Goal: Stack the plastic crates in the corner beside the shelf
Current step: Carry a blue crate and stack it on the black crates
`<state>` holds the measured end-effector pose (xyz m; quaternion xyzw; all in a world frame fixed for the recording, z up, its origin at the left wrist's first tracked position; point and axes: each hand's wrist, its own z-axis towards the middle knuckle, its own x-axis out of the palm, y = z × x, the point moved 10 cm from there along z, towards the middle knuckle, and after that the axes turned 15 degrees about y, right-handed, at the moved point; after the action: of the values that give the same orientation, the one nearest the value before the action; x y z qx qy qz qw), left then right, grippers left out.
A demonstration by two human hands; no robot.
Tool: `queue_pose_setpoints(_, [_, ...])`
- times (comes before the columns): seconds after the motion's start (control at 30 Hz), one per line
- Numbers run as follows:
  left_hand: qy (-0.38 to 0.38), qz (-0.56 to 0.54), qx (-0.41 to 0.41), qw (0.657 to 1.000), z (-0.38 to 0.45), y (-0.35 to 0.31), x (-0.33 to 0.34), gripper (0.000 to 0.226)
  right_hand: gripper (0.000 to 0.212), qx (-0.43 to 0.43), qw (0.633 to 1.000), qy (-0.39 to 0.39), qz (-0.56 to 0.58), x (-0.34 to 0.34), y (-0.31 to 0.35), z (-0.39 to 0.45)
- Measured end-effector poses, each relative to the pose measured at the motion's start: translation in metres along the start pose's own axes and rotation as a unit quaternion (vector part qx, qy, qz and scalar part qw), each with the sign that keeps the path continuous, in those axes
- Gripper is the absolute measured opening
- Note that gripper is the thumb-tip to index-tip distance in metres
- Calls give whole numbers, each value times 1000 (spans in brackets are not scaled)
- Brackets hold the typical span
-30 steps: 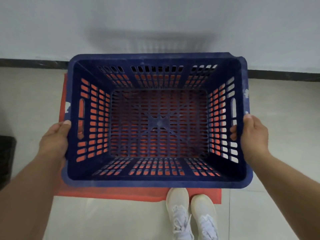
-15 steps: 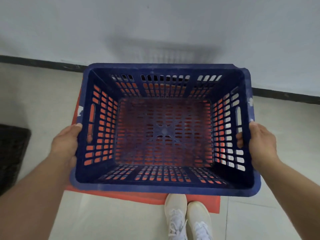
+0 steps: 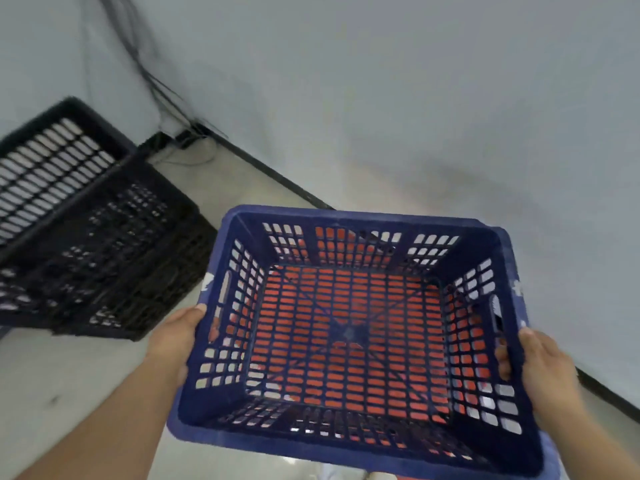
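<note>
A blue slotted plastic crate (image 3: 356,445) is held up in front of me, open side up. My left hand (image 3: 176,336) grips its left wall, thumb on the rim near the handle slot. My right hand (image 3: 540,368) grips the right wall, fingers curled through the handle slot. Orange colour shows through the crate's slotted bottom, and an orange crate (image 3: 384,477) peeks out below its near edge. A black slotted crate (image 3: 114,258) sits on the floor at the left, near the room's corner.
Two white walls meet at a corner (image 3: 180,129) at upper left, with black skirting and cables running down it. Pale tiled floor (image 3: 52,382) lies between me and the black crate. No shelf is in view.
The view has swung left toward the corner, bringing the black crate fully into sight. The blue crate has moved with my hands, away from above the orange crate, and my shoes are out of view.
</note>
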<state>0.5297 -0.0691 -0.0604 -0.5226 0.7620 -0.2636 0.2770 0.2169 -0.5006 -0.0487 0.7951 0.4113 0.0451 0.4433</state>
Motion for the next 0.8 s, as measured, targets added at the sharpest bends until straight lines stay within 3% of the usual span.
queue_pose_setpoints(0.17, [-56, -61, 13, 996, -71, -28, -76, 23, 42, -22, 994, 65, -87, 43, 81, -31])
queue_pose_setpoints(0.3, [-103, -95, 13, 990, -113, -43, -143, 26, 33, -38, 983, 118, -133, 90, 140, -49])
queue_pose_setpoints(0.47, [-134, -145, 21, 980, -160, -64, -224, 28, 29, -66, 978, 175, -87, 163, 221, -93])
queue_pose_setpoints(0.8, [-199, -208, 46, 957, -203, -138, -369, 30, 28, -145, 952, 238, -130, 310, 393, -179])
